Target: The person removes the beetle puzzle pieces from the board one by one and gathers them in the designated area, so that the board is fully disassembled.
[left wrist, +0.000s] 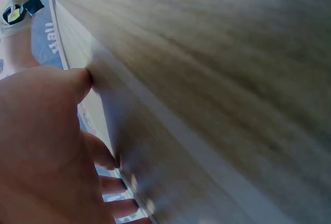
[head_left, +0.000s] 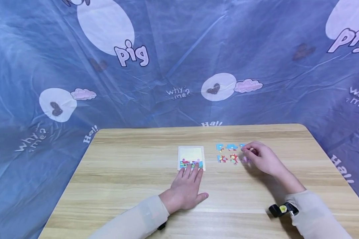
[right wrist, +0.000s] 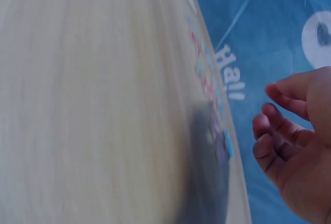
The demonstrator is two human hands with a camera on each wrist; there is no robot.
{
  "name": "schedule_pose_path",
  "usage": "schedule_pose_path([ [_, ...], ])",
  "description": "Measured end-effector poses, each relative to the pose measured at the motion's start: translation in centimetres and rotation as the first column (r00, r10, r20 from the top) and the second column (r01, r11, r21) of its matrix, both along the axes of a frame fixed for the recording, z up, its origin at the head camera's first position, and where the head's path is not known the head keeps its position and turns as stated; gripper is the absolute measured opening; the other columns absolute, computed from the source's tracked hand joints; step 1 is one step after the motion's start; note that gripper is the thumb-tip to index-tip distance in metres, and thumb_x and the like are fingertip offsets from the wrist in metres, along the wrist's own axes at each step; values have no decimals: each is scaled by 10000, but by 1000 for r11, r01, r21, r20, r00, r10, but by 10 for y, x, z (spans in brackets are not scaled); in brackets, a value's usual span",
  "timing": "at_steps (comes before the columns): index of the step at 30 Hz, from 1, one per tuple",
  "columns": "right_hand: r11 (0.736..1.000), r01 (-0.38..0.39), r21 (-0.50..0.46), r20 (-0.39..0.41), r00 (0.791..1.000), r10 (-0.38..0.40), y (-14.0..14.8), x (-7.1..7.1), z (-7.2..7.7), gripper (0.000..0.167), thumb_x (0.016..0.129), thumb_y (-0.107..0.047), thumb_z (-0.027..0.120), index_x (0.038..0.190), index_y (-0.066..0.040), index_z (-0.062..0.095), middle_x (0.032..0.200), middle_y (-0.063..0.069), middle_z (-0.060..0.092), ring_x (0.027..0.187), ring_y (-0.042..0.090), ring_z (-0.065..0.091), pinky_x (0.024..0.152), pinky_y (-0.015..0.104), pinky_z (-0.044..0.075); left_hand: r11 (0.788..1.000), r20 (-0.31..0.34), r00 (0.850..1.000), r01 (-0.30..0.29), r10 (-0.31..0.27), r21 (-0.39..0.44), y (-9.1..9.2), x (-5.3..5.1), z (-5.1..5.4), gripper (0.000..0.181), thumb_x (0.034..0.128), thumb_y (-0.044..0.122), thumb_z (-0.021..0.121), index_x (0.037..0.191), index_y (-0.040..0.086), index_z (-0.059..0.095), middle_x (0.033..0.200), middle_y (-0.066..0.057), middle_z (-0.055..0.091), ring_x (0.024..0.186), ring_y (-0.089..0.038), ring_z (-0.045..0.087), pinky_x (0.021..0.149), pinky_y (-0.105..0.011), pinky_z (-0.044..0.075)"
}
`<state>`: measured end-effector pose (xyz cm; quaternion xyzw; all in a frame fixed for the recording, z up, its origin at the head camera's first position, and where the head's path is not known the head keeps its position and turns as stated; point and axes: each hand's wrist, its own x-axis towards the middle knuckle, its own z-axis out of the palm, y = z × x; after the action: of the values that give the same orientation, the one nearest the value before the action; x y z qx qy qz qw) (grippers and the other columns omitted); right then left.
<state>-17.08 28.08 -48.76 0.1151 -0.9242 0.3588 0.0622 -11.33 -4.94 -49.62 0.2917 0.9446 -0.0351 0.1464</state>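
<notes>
A white-framed square puzzle board lies on the table, its lower strip filled with colourful pieces. The left hand lies palm down with spread fingers, fingertips on the board's lower part; in the left wrist view the left hand shows its thumb apart from the fingers. To the board's right are loose puzzle pieces in two rows, including a blue one and a red one. The right hand hovers at their right end, thumb and forefinger beside a small blue piece. The right hand has bent fingers, with nothing visible between them.
The wooden table has a blue patterned cloth behind it and at its sides. A black wrist strap is on the right sleeve. Purple and pink pieces lie near the table edge in the right wrist view.
</notes>
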Motion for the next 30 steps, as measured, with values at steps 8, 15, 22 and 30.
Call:
schedule_pose_path([
  [8,994,-93,-55,18,995,94,-40,-3,8,142,1070,-123,669,1093,-42,783,977,60,683,765,69,545,655,238,477,995,-69,997,26,-33,-94,4,-3,0,882,1080,722,360,1731,137,250,1834,-88,133,1681,-299,226,1356,-450,271],
  [15,977,-200,-78,32,979,203,-81,-19,6,137,1059,-100,671,1073,-31,789,904,50,724,728,70,591,665,233,509,990,-104,994,28,-43,-140,5,-2,2,876,1082,732,322,1722,136,285,1826,-102,175,1667,-305,269,1344,-425,298],
  [22,960,-275,-46,28,961,277,-116,-36,4,143,1050,-89,661,1098,-40,787,1010,69,766,854,108,652,783,271,564,991,-104,994,16,-30,-134,4,-3,-3,863,1089,723,309,1726,142,275,1827,-89,174,1675,-278,253,1350,-413,282],
  [30,935,-353,-25,111,929,353,-146,-50,4,181,1069,-128,626,1107,-54,787,1003,29,762,871,96,648,824,292,564,989,-76,997,20,-32,-144,5,-3,-3,871,1087,725,314,1729,138,263,1823,-78,195,1682,-268,228,1353,-418,275],
])
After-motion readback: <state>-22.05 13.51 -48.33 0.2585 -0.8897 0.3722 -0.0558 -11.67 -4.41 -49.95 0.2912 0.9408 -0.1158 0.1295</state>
